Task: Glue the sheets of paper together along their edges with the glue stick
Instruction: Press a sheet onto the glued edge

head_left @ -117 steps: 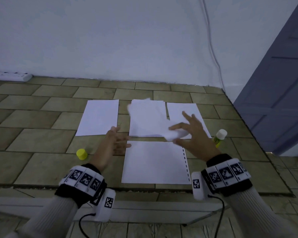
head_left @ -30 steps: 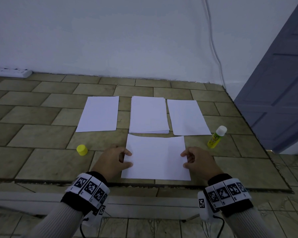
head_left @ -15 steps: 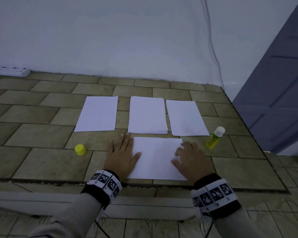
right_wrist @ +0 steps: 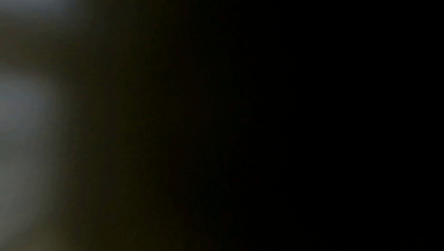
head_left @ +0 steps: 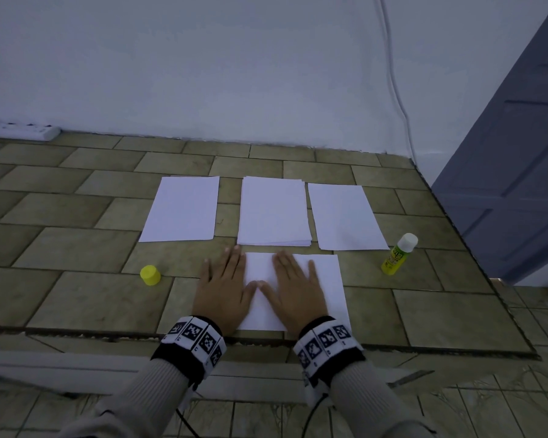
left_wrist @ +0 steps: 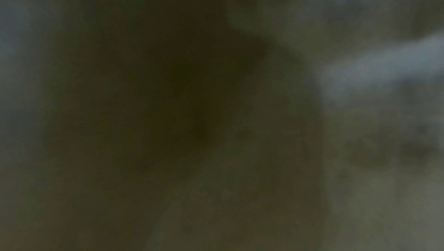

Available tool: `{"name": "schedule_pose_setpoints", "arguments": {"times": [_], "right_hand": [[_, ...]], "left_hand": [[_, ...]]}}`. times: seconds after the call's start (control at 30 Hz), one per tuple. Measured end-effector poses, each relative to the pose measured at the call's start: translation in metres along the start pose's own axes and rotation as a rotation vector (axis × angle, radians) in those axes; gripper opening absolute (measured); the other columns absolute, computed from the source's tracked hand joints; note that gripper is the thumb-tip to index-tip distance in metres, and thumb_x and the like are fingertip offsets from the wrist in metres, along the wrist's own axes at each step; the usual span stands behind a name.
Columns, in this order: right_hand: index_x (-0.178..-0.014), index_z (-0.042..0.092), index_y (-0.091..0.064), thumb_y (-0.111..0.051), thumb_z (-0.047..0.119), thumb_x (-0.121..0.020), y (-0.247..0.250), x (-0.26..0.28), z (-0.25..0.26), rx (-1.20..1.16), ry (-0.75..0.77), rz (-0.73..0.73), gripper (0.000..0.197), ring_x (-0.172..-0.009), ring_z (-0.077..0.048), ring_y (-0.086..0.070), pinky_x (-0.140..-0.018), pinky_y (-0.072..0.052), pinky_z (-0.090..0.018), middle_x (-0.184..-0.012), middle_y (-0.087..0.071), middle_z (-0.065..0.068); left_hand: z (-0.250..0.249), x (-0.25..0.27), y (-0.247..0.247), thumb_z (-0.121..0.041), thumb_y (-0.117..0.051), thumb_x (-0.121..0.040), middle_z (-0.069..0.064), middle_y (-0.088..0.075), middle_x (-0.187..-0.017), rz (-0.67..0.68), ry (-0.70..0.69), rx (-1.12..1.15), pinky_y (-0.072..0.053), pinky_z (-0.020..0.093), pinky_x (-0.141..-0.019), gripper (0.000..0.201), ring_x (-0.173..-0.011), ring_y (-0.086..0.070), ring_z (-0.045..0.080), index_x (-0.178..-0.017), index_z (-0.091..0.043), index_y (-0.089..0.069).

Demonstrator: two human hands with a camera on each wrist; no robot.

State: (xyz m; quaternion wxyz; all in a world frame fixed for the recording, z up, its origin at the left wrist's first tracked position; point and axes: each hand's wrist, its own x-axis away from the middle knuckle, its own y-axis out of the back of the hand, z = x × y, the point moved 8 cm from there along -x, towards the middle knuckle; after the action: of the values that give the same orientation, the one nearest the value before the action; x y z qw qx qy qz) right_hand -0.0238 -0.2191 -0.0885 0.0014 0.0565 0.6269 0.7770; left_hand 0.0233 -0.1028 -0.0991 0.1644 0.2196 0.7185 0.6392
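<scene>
White paper (head_left: pixel 329 286) lies on the tiled surface right in front of me. Both my hands press flat on it, fingers straight. My left hand (head_left: pixel 225 286) covers its left edge and part of the tiles; my right hand (head_left: pixel 298 286) lies on its middle. The thumbs touch. Behind it lie a single sheet (head_left: pixel 182 210) at left, a stack of sheets (head_left: pixel 274 211) in the middle and another sheet (head_left: pixel 345 216) at right. The yellow glue stick (head_left: pixel 399 255) with a white top stands at the right. Its yellow cap (head_left: pixel 150 275) sits at the left. Both wrist views are dark and blurred.
The tiled surface (head_left: pixel 60 295) ends in a front edge just under my wrists. A white wall rises behind, with a power strip (head_left: pixel 23 131) at far left and a cable (head_left: pixel 396 90) hanging at right. A grey-blue door (head_left: pixel 519 153) stands at the right.
My hands went from pinching the near paper's side edges to lying flat on it. My right hand has since slid left towards the middle until the thumbs meet.
</scene>
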Motion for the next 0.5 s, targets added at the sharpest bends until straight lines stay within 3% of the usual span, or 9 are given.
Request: {"name": "schedule_pose_setpoints", "arguments": {"times": [0.17,0.27,0.37,0.47,0.5], "right_hand": [[-0.153,0.017,-0.003,0.036,0.073,-0.063,0.011,0.024,-0.069,0.007,-0.142,-0.03,0.113,-0.147,-0.008,0.005,-0.119,0.004,-0.043,-0.161,0.001,0.004],[-0.153,0.013,-0.007,0.038,0.07,-0.064,0.017,0.034,-0.085,0.078,-0.219,-0.03,0.114,-0.148,-0.013,-0.001,-0.117,0.004,-0.047,-0.161,-0.005,0.0],[-0.152,0.006,-0.011,0.043,0.065,-0.063,0.018,0.033,-0.076,0.112,-0.307,0.006,0.12,-0.148,-0.022,-0.007,-0.108,0.015,-0.055,-0.16,-0.009,-0.009],[-0.145,0.003,-0.035,0.021,0.062,-0.086,0.017,0.024,-0.032,0.081,-0.248,-0.047,0.1,-0.141,-0.026,-0.032,-0.11,-0.001,-0.062,-0.152,-0.032,-0.014],[-0.145,0.003,-0.033,0.017,0.061,-0.089,0.014,0.019,-0.011,0.053,-0.161,-0.077,0.095,-0.142,-0.025,-0.029,-0.113,-0.002,-0.061,-0.153,-0.031,-0.013]], "left_hand": [[0.001,0.0,-0.001,-0.056,0.016,-0.08,0.004,0.004,-0.163,0.004,0.023,-0.01,0.0,0.049,-0.12,0.091,-0.151,0.003,0.02,-0.156,-0.01,-0.006],[0.001,0.001,0.0,-0.056,0.015,-0.081,0.005,0.003,-0.163,-0.011,0.021,-0.016,-0.001,0.05,-0.119,0.09,-0.151,0.002,0.021,-0.155,-0.009,-0.007],[0.0,0.0,-0.001,-0.055,0.015,-0.081,0.008,0.003,-0.163,-0.005,0.025,-0.033,-0.001,0.05,-0.119,0.09,-0.151,0.002,0.023,-0.155,-0.008,-0.007],[0.0,0.0,0.001,-0.053,0.006,-0.088,0.012,-0.008,-0.162,-0.028,0.021,-0.004,-0.007,0.053,-0.119,0.085,-0.15,-0.007,0.027,-0.153,-0.003,-0.017],[0.001,0.001,0.0,-0.05,0.001,-0.091,0.014,-0.015,-0.161,-0.02,0.017,-0.004,-0.012,0.054,-0.117,0.082,-0.149,-0.014,0.028,-0.152,-0.001,-0.023]]}}
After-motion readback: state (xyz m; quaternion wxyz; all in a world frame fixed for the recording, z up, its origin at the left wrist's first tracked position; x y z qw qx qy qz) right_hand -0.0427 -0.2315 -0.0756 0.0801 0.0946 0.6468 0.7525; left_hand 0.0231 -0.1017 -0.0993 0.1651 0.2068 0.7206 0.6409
